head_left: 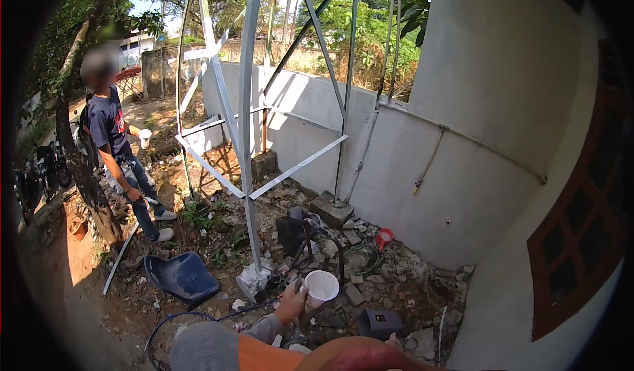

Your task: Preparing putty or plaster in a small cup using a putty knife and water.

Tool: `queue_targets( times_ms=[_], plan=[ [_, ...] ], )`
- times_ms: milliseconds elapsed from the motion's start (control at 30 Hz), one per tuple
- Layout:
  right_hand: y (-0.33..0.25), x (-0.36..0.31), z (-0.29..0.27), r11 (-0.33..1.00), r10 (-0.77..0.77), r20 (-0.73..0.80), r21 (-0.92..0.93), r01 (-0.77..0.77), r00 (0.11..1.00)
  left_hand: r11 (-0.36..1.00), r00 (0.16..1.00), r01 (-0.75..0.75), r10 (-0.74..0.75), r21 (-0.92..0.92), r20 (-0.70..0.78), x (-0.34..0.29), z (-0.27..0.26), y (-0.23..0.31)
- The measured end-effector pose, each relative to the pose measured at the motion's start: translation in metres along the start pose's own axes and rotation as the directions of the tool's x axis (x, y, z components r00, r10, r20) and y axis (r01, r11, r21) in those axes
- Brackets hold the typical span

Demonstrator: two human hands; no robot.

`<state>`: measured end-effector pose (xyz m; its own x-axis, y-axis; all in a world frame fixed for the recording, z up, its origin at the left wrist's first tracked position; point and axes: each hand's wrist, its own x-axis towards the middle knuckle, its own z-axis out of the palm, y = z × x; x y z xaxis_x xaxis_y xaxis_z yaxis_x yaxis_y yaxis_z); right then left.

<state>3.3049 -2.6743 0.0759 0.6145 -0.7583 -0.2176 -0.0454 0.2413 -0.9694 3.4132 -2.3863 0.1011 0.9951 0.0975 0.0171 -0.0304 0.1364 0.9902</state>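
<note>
My left hand [292,303], at the end of a grey sleeve, is closed round the side of a white cup [321,288]. Its inside looks pale, and I cannot make out what it contains. A small skin-coloured tip, perhaps of my right hand [394,338], shows at the lower edge beside a dark grey box [380,323]. The rest of that hand is hidden behind a blurred red-brown shape close to me. Just beyond the cup stands a metal tower leg [248,173], painted silver-grey, on a concrete footing [254,281].
A co-worker [119,133] at the left holds a white cup [144,136] and a brush-like tool. A blue plastic seat [181,277], a cable [158,331], a red scoop [384,237] and rubble lie on the ground. A wall with pipes [492,149] rises at the right.
</note>
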Motion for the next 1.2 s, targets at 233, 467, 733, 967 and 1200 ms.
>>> queue_targets(
  times_ms=[233, 467, 733, 967, 1200],
  plan=[
    [0.003, 0.003, -0.01, 1.0, 0.002, -0.019, 0.007, -0.001, 1.0, 1.0, 0.999, -0.028, 0.028, -0.003, 0.031, -0.002, 0.015, 0.014],
    [-0.009, -0.004, -0.016, 0.992, 0.105, -0.09, -0.056, -0.11, 0.99, 0.992, 0.992, -0.124, 0.124, -0.016, -0.033, -0.006, 0.021, 0.012],
    [-0.028, -0.024, -0.015, 0.997, -0.014, 0.108, 0.077, 0.005, 0.994, 0.959, 0.959, -0.283, 0.283, 0.011, -0.007, -0.01, 0.018, 0.003],
    [-0.036, -0.043, -0.012, 0.996, -0.006, 0.049, 0.091, 0.001, 0.999, 0.982, 0.982, -0.189, 0.189, 0.004, -0.009, -0.021, 0.019, 0.008],
    [-0.036, -0.055, -0.024, 0.985, -0.106, 0.184, 0.152, 0.079, 0.977, 0.994, 0.995, -0.097, 0.096, 0.052, 0.031, -0.028, 0.02, -0.005]
  ],
)
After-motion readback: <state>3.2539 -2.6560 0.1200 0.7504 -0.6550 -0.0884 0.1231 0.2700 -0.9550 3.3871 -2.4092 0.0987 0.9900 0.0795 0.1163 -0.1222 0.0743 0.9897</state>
